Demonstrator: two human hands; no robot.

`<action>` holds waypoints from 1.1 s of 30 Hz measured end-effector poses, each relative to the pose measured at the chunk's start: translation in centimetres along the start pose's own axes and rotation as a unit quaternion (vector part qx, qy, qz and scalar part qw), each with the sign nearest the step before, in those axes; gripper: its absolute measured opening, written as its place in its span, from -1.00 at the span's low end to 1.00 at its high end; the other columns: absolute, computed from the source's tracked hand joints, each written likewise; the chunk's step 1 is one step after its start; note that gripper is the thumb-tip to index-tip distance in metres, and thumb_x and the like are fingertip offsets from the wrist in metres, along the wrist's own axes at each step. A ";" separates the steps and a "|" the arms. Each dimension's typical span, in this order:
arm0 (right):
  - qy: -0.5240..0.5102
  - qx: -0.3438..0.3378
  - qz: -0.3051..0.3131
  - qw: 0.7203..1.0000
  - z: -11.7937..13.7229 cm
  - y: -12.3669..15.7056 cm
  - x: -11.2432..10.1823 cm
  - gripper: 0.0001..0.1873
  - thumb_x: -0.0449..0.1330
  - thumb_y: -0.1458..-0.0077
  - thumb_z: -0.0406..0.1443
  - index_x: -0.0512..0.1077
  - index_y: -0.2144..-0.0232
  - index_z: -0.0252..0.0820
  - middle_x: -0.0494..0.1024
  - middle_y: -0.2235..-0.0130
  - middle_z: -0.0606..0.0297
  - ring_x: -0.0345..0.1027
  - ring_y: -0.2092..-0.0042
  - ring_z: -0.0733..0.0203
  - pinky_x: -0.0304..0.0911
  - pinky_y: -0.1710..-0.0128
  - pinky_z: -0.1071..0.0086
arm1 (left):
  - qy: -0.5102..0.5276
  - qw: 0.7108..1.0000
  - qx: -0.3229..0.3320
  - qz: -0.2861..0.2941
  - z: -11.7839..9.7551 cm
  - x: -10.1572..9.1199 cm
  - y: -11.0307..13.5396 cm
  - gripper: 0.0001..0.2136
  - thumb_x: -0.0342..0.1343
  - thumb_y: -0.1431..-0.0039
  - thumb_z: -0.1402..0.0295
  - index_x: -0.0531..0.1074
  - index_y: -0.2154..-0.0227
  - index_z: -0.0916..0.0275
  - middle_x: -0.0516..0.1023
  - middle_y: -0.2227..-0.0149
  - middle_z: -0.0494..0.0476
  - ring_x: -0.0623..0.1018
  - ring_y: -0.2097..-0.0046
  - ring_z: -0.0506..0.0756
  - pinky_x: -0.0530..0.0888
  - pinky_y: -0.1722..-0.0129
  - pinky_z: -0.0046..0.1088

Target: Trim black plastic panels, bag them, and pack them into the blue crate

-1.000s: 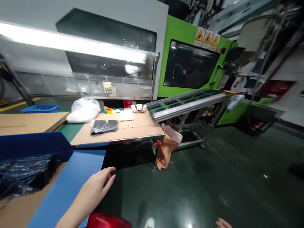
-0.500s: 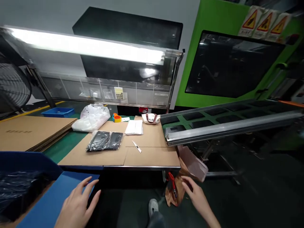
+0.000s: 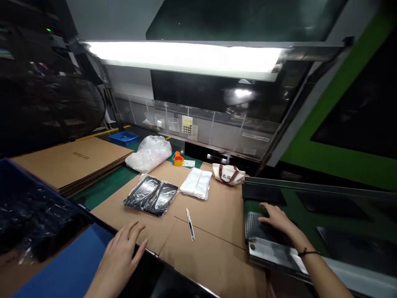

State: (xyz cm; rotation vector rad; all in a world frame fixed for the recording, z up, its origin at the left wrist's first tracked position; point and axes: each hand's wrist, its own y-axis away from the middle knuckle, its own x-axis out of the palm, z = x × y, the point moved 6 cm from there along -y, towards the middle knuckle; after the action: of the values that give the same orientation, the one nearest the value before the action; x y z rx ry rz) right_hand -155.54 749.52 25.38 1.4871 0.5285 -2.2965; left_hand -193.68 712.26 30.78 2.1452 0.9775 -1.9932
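Note:
My right hand (image 3: 278,220) is over the near end of the conveyor belt (image 3: 252,205), thumb and fingers apart. Just below it lies a dark flat plastic part with small holes (image 3: 252,225); whether the fingertips touch it I cannot tell. Empty and half spread, my left hand (image 3: 122,250) is at the front edge of the cardboard-covered table (image 3: 214,260). Beyond that hand lie dark parts in clear plastic bags (image 3: 151,194). A white utility knife (image 3: 190,225) rests on the cardboard, with a stack of clear bags (image 3: 197,183) behind it.
At the back are a white plastic sack (image 3: 150,153), a tape roll (image 3: 178,159) and a small cloth bag (image 3: 228,174). Flat cardboard (image 3: 89,159) is stacked left. A blue bin (image 3: 23,182) holds bagged parts near me. More dark parts (image 3: 333,205) lie along the belt.
My view has moved closer to the table and conveyor. My right hand has gone from beside the table to over the belt's end; my left hand has come to the table edge.

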 end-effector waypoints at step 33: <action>-0.480 0.030 -0.048 0.875 26.4 -5.7 -5.1 -0.48 0.15 0.01 -0.07 0.26 -0.03 0.02 0.36 -0.06 0.24 0.22 -0.07 0.05 0.19 -0.02 0.21 | 0.829 0.466 -0.149 0.272 -5.5 -0.9 -21.8 -0.68 0.07 -0.09 0.33 0.36 0.07 0.23 0.52 0.29 0.14 0.52 0.26 0.11 0.43 0.25 -0.44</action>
State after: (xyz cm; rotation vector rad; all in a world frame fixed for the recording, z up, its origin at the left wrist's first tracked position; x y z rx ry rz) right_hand -177.12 742.04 40.75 0.1863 0.2237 -2.7454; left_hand -199.18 731.72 40.53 2.9004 0.2396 1.0163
